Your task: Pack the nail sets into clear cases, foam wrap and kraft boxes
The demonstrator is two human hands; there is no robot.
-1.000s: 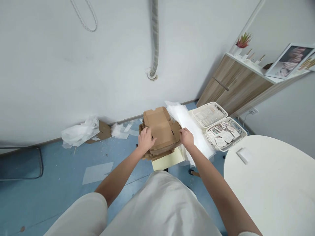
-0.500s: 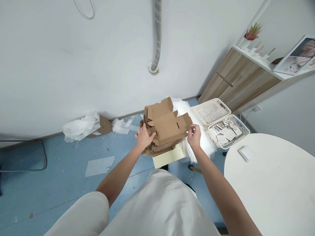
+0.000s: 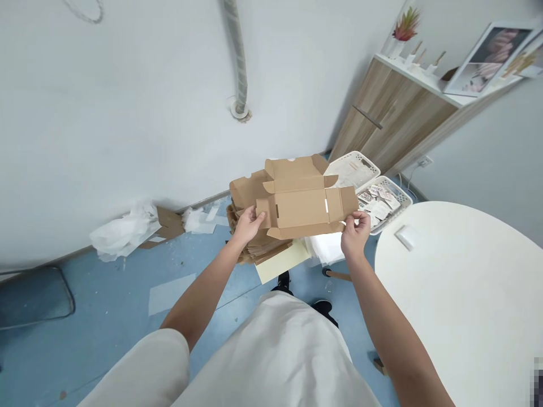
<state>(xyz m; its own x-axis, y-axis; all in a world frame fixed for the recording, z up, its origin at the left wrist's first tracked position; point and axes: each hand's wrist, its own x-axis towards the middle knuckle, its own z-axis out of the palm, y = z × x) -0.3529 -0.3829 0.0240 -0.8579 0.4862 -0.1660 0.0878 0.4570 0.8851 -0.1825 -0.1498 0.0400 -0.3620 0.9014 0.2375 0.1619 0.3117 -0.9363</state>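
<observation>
An unfolded brown cardboard box blank (image 3: 302,207) is held up level between my two hands, with its flaps spread. My left hand (image 3: 249,224) pinches the blank's left flap, thumb on top. At the right end, my right hand (image 3: 355,230) grips the corner of another flap between thumb and fingers. Below and to the left lies a stack of flat cardboard blanks (image 3: 248,189), partly hidden by the held one. A pale yellow sheet (image 3: 283,264) sticks out under the stack, beside white sheets (image 3: 328,249).
Two white baskets (image 3: 392,210) with packets stand at the right, near a round white table (image 3: 462,294). Behind them is a wooden cabinet (image 3: 394,116). Plastic wrap (image 3: 125,229) and a cardboard piece (image 3: 169,222) lie by the wall; a dark chair (image 3: 36,297) is far left.
The top blank has come off the stack and moved right, held in both hands. My right hand has moved right, and the view has shifted right.
</observation>
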